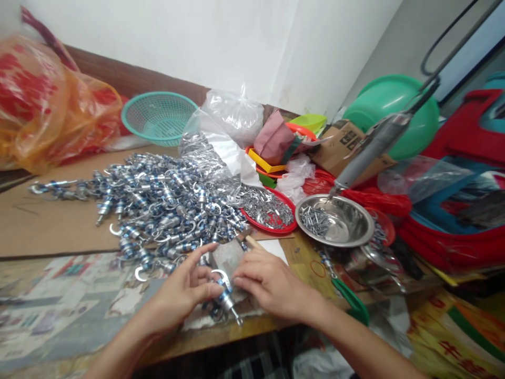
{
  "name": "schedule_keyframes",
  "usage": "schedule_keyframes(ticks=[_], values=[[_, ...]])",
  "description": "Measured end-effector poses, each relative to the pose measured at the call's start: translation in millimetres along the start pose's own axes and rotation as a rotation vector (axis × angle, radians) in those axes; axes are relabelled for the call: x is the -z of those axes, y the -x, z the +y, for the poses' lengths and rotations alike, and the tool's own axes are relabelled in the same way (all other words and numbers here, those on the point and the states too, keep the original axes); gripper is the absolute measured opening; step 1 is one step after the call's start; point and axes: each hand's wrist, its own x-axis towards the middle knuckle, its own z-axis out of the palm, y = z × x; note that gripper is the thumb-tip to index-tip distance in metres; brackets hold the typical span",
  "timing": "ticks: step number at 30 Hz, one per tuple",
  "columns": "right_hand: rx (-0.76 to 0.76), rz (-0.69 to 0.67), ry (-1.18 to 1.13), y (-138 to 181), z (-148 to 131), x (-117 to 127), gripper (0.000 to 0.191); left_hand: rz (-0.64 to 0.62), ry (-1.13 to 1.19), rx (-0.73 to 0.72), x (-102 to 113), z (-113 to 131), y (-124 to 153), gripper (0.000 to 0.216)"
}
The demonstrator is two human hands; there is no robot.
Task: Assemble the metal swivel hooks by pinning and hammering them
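My left hand (185, 292) and my right hand (268, 284) meet near the table's front edge, both pinched on one small blue-and-silver hook part (224, 287) with a curved metal hook on top. They work over a grey block (229, 259). Just behind the hands lies a big pile of the same hook parts (158, 202) spread across the cardboard sheet (51, 221).
A red plate of small metal pieces (268, 210) and a steel bowl of screws (335, 220) sit to the right. An electric screwdriver (374, 145) hangs above the bowl. A teal basket (158, 118), plastic bags (232, 113), a green basin (390, 113) and red stools (461, 210) crowd the back and right.
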Motion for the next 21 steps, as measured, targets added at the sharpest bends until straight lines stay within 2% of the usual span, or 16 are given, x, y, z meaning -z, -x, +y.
schedule_keyframes(ticks=[3,8,12,15,17,18,21], values=[[-0.063,-0.058,-0.085,-6.5,-2.1,-1.7,0.014,-0.028,0.015,-0.008,1.2,-1.4,-0.9,0.083],[-0.209,-0.003,-0.179,-14.9,-3.6,-16.9,0.015,-0.018,0.020,-0.011,1.6,-2.9,-1.1,0.084],[-0.246,0.027,-0.224,-18.0,-3.3,-25.0,0.013,-0.008,0.016,-0.009,0.6,-2.1,0.2,0.087],[-0.279,0.247,-0.322,-11.0,8.3,-21.5,0.017,-0.002,0.018,-0.007,-0.5,-1.0,0.9,0.087],[-0.348,0.400,-0.247,0.8,22.5,-15.4,0.018,0.007,0.017,-0.004,-1.0,-0.5,1.0,0.086],[-0.389,0.410,-0.158,8.4,30.6,-12.3,0.019,0.012,0.018,-0.003,-1.2,-0.3,0.9,0.085],[-0.532,0.194,0.075,31.4,52.8,-8.3,0.024,0.012,0.016,0.002,-0.7,-0.5,0.2,0.086]])
